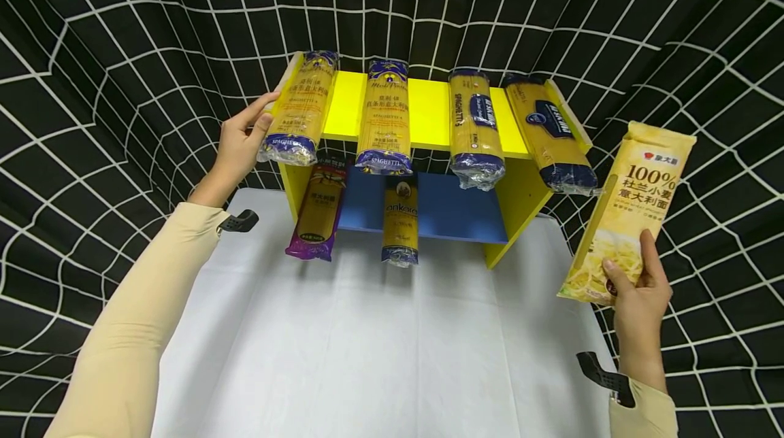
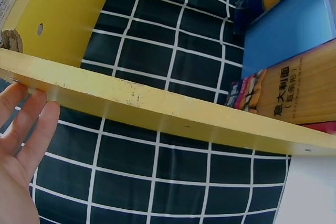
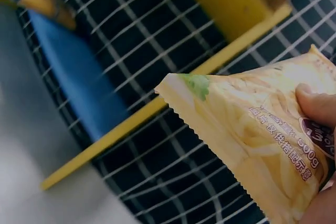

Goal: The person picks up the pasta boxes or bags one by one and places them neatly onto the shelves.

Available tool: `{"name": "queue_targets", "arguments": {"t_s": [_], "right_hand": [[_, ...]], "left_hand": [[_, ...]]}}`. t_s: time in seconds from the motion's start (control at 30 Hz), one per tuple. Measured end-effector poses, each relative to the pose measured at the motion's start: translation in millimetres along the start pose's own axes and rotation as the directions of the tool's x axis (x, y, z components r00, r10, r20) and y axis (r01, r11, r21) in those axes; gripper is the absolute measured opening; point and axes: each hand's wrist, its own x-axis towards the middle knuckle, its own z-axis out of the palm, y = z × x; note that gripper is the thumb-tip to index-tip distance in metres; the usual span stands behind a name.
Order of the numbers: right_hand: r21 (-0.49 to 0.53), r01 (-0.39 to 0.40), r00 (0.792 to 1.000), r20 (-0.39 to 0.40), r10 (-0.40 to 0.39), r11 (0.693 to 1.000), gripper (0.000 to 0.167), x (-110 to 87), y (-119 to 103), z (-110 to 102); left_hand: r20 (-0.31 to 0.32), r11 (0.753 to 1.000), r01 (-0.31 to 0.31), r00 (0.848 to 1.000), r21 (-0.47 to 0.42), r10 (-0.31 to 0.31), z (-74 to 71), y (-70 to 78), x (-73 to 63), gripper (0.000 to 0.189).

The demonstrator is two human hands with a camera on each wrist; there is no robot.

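Note:
In the head view my right hand (image 1: 640,302) holds a cream pack of pasta (image 1: 633,193), thumb on its front, out to the right of a yellow and blue shelf. The pack's crimped bottom end shows close up in the right wrist view, thumb (image 3: 317,106) pressing its face. My left hand (image 1: 239,142) is at the shelf's upper left corner, beside a spaghetti pack (image 1: 303,105). In the left wrist view its fairly straight fingers (image 2: 39,114) touch the outside of the yellow side panel (image 2: 136,95).
On the yellow top shelf (image 1: 429,118) lie more spaghetti packs (image 1: 384,115), (image 1: 476,122) and a tilted one (image 1: 548,132). Below, on the blue shelf (image 1: 462,207), are a purple-ended pack (image 1: 317,210) and a dark-labelled pack (image 1: 401,220). White cloth (image 1: 367,343) covers the table; black gridded cloth surrounds it.

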Motion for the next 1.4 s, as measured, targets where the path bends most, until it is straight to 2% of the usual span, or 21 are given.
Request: {"name": "queue_targets", "arguments": {"t_s": [0.2, 0.33, 0.43, 0.53, 0.63, 0.77, 0.87, 0.93, 1.1, 1.3, 1.4], "right_hand": [[0.115, 0.142, 0.989, 0.032, -0.147, 0.983, 0.076, -3.5, -26.8, 20.2], [0.226, 0.247, 0.962, 0.064, -0.267, 0.942, 0.075, -5.8, -37.2, 33.0], [0.277, 0.273, 0.943, 0.110, -0.313, 0.921, 0.076, -8.2, -44.8, 40.8], [0.263, 0.276, 0.929, 0.172, -0.326, 0.925, 0.076, -12.0, -52.4, 48.4], [0.156, 0.293, 0.920, 0.223, -0.323, 0.943, 0.073, -17.3, -58.6, 57.8], [0.019, 0.288, 0.923, 0.261, -0.283, 0.957, 0.071, -23.9, -62.3, 71.7], [0.009, 0.271, 0.914, 0.311, -0.260, 0.963, 0.070, -26.8, -60.9, 81.2], [0.002, 0.286, 0.894, 0.359, -0.267, 0.958, 0.070, -28.0, -59.0, 86.7], [0.003, 0.343, 0.821, 0.485, -0.302, 0.939, 0.067, -27.5, -52.8, 96.1], [-0.069, 0.356, 0.768, 0.590, -0.250, 0.932, 0.063, -27.4, -47.2, 99.1], [-0.097, 0.367, 0.733, 0.642, -0.223, 0.925, 0.062, -27.1, -43.2, 98.5]], "left_hand": [[0.003, 1.000, -0.002, 1.000, 0.005, 0.002, 0.2, 1.5, -0.4, 0.040], [0.004, 1.000, -0.004, 1.000, 0.007, 0.004, 0.6, 2.1, -0.4, 0.040], [0.004, 1.000, -0.006, 1.000, 0.008, 0.006, 0.8, 2.2, -0.2, 0.040], [0.004, 1.000, -0.008, 1.000, 0.011, 0.008, 0.4, 2.3, 0.1, 0.040], [0.003, 1.000, -0.005, 1.000, 0.013, 0.005, -0.1, 2.2, 0.4, 0.040], [0.005, 1.000, 0.005, 1.000, 0.017, -0.005, -0.3, 1.0, 0.3, 0.040], [0.006, 1.000, 0.013, 1.000, 0.017, -0.013, -0.2, 0.0, -0.3, 0.040], [0.007, 1.000, 0.016, 1.000, 0.017, -0.016, -0.1, -0.7, -0.8, 0.040], [0.008, 1.000, 0.014, 1.000, 0.014, -0.014, 0.4, -1.6, -1.0, 0.040], [0.003, 1.000, 0.000, 1.000, 0.014, 0.000, 0.4, -0.9, 0.2, 0.040], [0.003, 1.000, -0.001, 1.000, 0.012, 0.001, -0.4, -1.3, -0.3, 0.040]]}}
